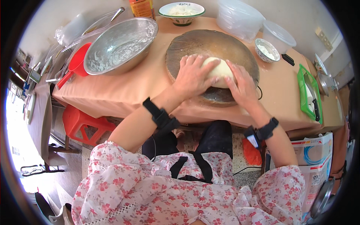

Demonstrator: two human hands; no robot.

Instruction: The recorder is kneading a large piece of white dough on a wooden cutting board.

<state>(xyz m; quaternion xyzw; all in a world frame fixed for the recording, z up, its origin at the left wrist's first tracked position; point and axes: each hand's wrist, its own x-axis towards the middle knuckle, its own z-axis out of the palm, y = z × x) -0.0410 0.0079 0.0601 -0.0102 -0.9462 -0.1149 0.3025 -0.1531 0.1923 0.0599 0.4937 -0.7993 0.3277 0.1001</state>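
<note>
A smooth, pale ball of dough [219, 71] rests on the near half of a round wooden board [195, 43]. My left hand [195, 75] presses on its left side, thumb across the dough and fingers curved beyond it. On the opposite side my right hand [242, 84] cups the dough, its fingers lying along the edge. Both hands are in contact with the dough, which sits between them. Some of the fingertips look dusted white. What the dough's underside looks like is hidden.
Left of the board stands a flour-smeared metal basin [122, 47] beside a red ladle [78, 62]. Behind is a bowl of white shreds [182, 11]. To the right are a small bowl of white powder [267, 50], plastic tubs [240, 18] and a green basket [303, 86] holding a knife [316, 109].
</note>
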